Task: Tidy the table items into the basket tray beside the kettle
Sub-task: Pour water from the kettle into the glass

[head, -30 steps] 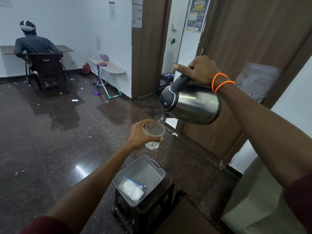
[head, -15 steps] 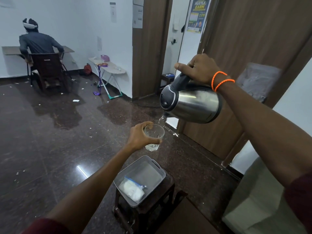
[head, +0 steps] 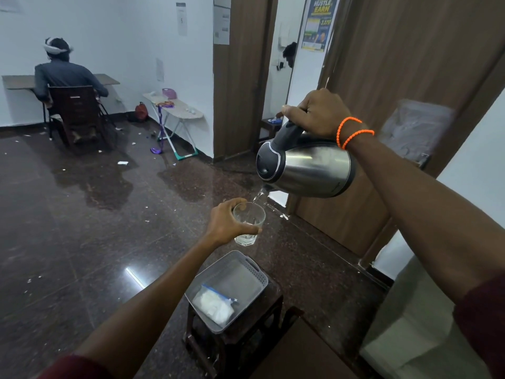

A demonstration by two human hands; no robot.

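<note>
Progress view, taken with the basket tray as landmark. Within the tray lies one item only, a clear zip bag of white material with a blue seal, resting toward the near-left corner; the rest of the tray floor is bare. The tray is grey plastic with perforated walls and a cut-out handle, and it sits on a small dark stool, not on the tabletop, whose brown corner shows just to the near right of the stool.

Above and beyond the tray, the left hand has its grip closed around a clear glass holding a little water. Higher and to the right, the right hand has its grip closed on the black handle of a steel kettle, tipped so that a thin stream falls from the spout into the glass.

Judged from this, tidying is barely begun: one item is stowed, and glass and kettle are both still in use. What other items remain cannot be told, since little of the tabletop is in view.
</note>
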